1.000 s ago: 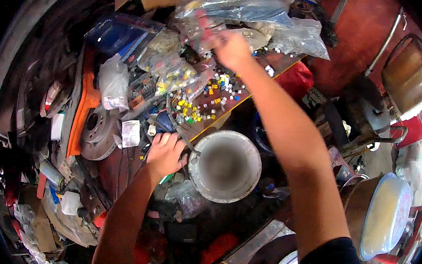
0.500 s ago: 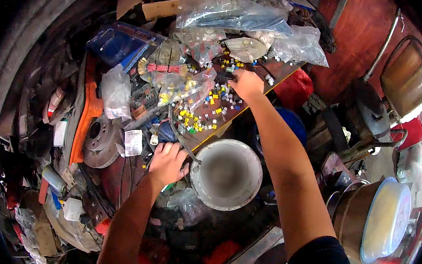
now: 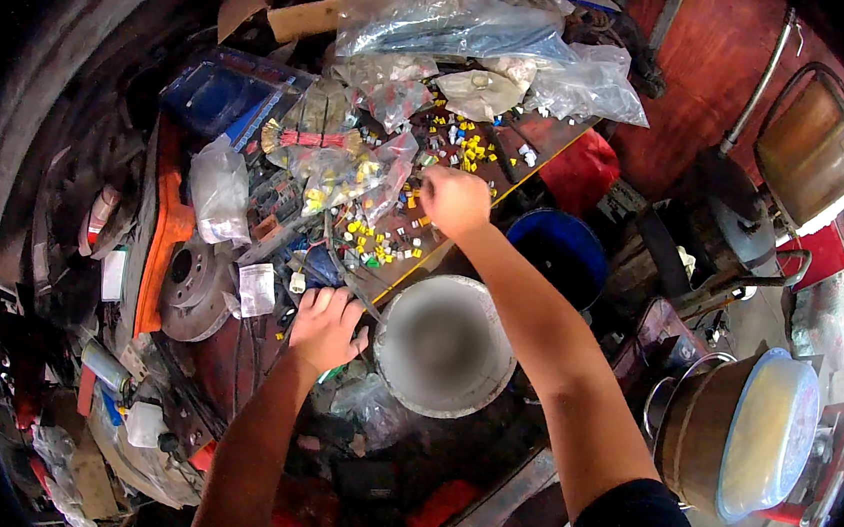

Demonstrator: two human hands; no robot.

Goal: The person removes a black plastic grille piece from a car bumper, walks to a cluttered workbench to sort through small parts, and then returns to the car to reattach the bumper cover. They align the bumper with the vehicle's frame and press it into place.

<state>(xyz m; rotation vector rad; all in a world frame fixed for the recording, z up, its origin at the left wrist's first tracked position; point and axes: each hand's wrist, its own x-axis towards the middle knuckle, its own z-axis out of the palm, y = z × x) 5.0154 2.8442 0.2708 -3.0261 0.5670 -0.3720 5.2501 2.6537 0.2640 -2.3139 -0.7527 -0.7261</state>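
Cluttered table here: left hand spread beside the bucket, right hand apart, curled by connectors, hold hidden!

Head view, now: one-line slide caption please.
Right hand over small multicoloured pieces on a cluttered worktop, left hand beside a pale round bucket.

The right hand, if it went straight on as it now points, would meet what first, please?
Probably, the right hand would first meet the small loose coloured plastic pieces, then the reddish-tinted clear plastic bag; depth is unclear.
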